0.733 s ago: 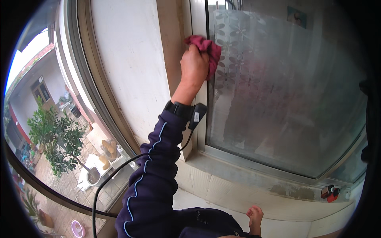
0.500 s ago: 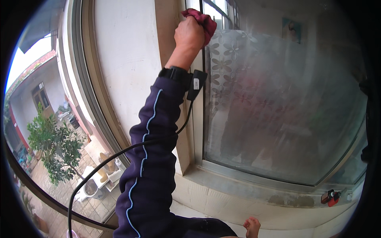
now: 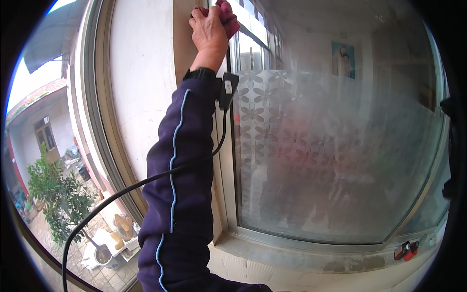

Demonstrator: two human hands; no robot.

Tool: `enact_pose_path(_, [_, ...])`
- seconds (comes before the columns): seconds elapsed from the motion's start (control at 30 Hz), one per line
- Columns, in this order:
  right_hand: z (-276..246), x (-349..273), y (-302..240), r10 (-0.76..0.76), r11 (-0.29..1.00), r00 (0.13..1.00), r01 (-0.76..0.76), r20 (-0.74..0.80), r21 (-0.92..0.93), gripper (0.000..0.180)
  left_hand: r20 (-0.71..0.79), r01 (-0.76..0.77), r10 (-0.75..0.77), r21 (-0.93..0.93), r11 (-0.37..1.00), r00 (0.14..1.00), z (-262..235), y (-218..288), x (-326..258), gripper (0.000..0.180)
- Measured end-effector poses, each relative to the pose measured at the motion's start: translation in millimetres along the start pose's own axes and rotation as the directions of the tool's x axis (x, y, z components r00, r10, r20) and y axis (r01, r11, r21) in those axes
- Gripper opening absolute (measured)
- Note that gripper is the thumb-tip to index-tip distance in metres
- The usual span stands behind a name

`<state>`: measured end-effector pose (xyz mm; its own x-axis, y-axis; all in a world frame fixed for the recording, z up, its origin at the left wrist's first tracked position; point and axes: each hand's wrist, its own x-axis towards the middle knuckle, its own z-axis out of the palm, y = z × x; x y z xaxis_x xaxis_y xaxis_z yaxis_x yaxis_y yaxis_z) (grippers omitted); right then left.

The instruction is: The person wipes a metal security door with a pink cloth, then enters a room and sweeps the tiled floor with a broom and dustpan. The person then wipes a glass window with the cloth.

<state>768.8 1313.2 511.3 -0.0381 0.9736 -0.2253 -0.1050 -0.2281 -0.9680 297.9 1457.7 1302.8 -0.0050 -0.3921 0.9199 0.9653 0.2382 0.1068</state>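
Note:
My left hand [image 3: 209, 30] is raised high with its fingers closed on a crumpled dark red cloth [image 3: 230, 22]. The cloth is against the upper left part of the window, by the frame's upright, where the clear glass [image 3: 250, 29] begins. Just where it touches is partly hidden by the hand. Below it, the glass pane [image 3: 311, 185] looks hazy and streaked, with a flower pattern [image 3: 253, 115] down its left side. A black strap and a small black device [image 3: 227, 91] sit at my left wrist. My right hand is out of view.
A black cable [image 3: 121, 194] runs from the device across my sleeve. Under the pane lies a sill [image 3: 272, 247], with a small red and black object [image 3: 407, 250] at its right end. A wall strip [image 3: 141, 87] separates this window from the left opening, which shows a yard tree [image 3: 61, 194].
My left hand and the cloth have moved up and left in the picture, while the view itself has shifted. The right hand, earlier at the bottom edge, has dropped out of sight.

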Motion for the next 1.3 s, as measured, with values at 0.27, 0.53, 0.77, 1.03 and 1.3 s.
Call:
enact_pose_path(0.27, [-11,35,21,0.217,0.974,0.975,-0.219,0.052,0.050,0.014,0.403,-0.152,0.158,-0.047,0.987,0.902,-35,-29,-50,0.027])
enact_pose_path(0.53, [-5,74,-6,0.197,0.980,0.976,-0.196,0.096,-0.016,0.013,0.289,-0.224,0.244,-0.099,0.969,0.926,-20,-30,-71,0.043])
enact_pose_path(0.77, [32,103,-37,0.178,0.982,0.975,-0.167,0.135,-0.085,0.014,0.319,-0.179,0.202,-0.099,0.979,0.926,25,-18,29,0.040])
enact_pose_path(1.03, [73,122,-50,0.184,0.977,0.969,-0.162,0.165,-0.140,0.014,0.224,-0.222,0.232,-0.070,0.973,0.946,69,-7,107,0.037])
enact_pose_path(1.3, [88,135,-57,0.201,0.972,0.963,-0.173,0.181,-0.161,0.015,0.254,-0.143,0.153,-0.056,0.988,0.955,104,-6,161,0.042])
